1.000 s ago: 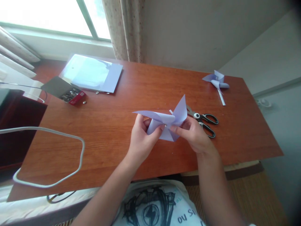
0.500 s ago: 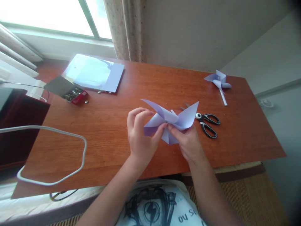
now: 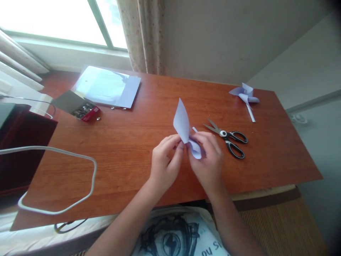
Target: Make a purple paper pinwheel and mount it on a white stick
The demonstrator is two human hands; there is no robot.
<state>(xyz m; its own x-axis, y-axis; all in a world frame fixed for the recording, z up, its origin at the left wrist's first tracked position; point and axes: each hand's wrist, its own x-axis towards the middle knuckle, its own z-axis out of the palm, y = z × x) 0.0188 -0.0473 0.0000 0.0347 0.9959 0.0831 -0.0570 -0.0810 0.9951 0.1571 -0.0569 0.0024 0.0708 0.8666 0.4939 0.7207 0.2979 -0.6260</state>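
Observation:
A lavender paper pinwheel (image 3: 181,121) is held edge-on between my two hands above the table, one pointed blade standing up and another curling down at the right. My left hand (image 3: 165,158) pinches it near the middle with thumb and fingertips. On the other side, my right hand (image 3: 207,158) grips it, with the folded blade by its thumb. Just beyond my right fingers shows a small white paper strip (image 3: 195,129); whether it joins the pinwheel I cannot tell. Open scissors (image 3: 223,134) with black handles lie to the right of my right hand.
A finished-looking pinwheel on a white paper stick (image 3: 246,96) lies at the back right of the wooden table (image 3: 119,142). At the left are an open red box of metal pins (image 3: 86,111), a plastic sleeve with lavender paper (image 3: 110,87) and a white cable (image 3: 94,170).
The pinwheel has turned from facing me to edge-on. My left hand's fingers, lifted and spread before, have closed onto it, and my right hand has shifted its hold. The scissors' blades are now uncovered.

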